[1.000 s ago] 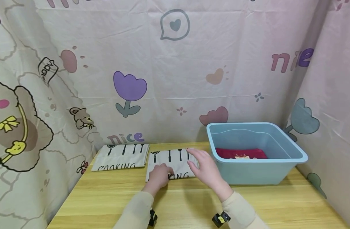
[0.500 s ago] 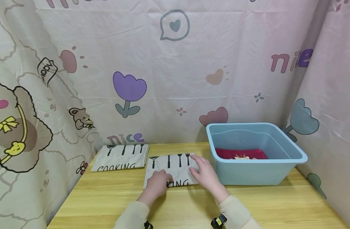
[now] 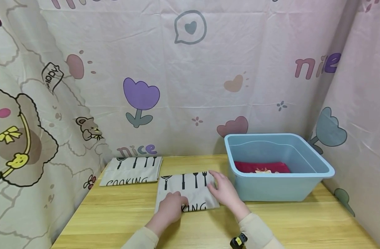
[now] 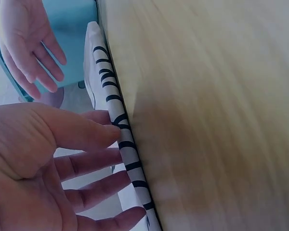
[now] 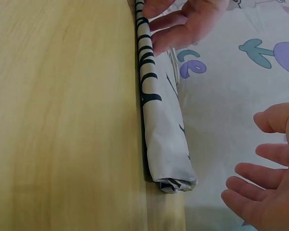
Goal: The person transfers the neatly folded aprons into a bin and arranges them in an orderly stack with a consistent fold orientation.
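Note:
A folded white cloth (image 3: 196,193), printed with black utensils and lettering, lies flat on the wooden table in front of me. My left hand (image 3: 171,207) rests on its front left part, covering some letters. In the left wrist view the fingertips (image 4: 130,211) touch the cloth at its rolled front fold, fingers fairly straight. Over the cloth's right edge hovers my right hand (image 3: 225,190), its fingers spread and holding nothing. The right wrist view shows that hand apart from the cloth's layered end (image 5: 176,185).
A second folded cloth (image 3: 131,171) of the same print lies at the back left. On the right stands a light blue plastic bin (image 3: 271,188) with a red folded cloth (image 3: 261,167) inside. A patterned curtain (image 3: 190,86) hangs behind the table.
The middle folded cloth has slid toward me across the table, with my left hand on it. My right hand has come slightly nearer and stayed over the right edge.

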Tool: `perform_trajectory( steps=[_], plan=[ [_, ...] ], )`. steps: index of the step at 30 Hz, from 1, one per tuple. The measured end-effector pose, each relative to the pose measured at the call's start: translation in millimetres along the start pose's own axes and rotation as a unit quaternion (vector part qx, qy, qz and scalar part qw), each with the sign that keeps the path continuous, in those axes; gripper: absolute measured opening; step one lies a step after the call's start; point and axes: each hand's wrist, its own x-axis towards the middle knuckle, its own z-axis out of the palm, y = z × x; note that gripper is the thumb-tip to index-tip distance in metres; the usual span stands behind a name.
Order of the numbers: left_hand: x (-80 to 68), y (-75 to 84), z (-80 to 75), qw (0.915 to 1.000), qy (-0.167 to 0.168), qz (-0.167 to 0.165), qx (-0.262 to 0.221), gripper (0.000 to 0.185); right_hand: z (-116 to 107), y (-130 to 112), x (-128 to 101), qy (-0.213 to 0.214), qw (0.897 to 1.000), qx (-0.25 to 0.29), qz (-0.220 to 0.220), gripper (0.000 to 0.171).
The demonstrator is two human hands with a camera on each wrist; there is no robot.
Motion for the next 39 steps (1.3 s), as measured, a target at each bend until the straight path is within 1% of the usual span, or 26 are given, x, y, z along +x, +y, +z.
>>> perform_trajectory(
  steps=[5,9,11,13,17,19,21,25,27,31,37,39],
  plan=[
    [-4.9,0.7,1.2,0.9998,0.006,0.017,0.003,0.035,0,2,-2,-0.007,1.0,0.0,0.01,0.048],
    [-6.0,-3.5,-0.5,0.9991,0.013,0.04,0.012,0.021,0,4,-3,-0.014,1.0,0.004,0.023,0.047],
    [-5.9,-6.5,-4.6,0.9989,0.017,0.043,-0.004,0.016,0,5,-4,-0.016,0.999,0.007,0.032,0.047],
    [-4.4,-11.9,-7.5,0.9984,0.03,0.039,-0.026,0.016,0,6,-5,-0.018,0.999,0.009,0.039,0.048],
    [-2.2,-22.9,-16.7,0.9931,0.068,0.008,-0.095,0.026,0,7,-6,-0.022,0.998,0.013,0.05,0.049],
    [-1.6,-28.3,-22.2,0.9883,0.09,-0.01,-0.122,0.027,0,8,-6,-0.026,0.998,0.016,0.057,0.049],
    [-1.0,-33.6,-26.4,0.9826,0.106,-0.036,-0.148,0.027,-1,9,-6,-0.029,0.997,0.02,0.063,0.05],
    [-0.4,-43.7,-30.9,0.9685,0.125,-0.086,-0.197,0.031,-1,10,-6,-0.035,0.996,0.031,0.074,0.051],
    [-0.4,-48.2,-31.5,0.9613,0.129,-0.108,-0.219,0.034,-1,10,-7,-0.036,0.996,0.037,0.077,0.051],
    [-1.3,-56.7,-32.1,0.9497,0.129,-0.139,-0.249,0.044,0,11,-8,-0.038,0.995,0.048,0.079,0.052],
    [-2.7,-69.2,-30.7,0.9268,0.111,-0.168,-0.317,0.052,3,15,-10,-0.041,0.994,0.068,0.081,0.054],
    [-3.0,-72.6,-30.1,0.9208,0.106,-0.175,-0.332,0.052,4,16,-10,-0.043,0.993,0.073,0.084,0.055]
  ],
)
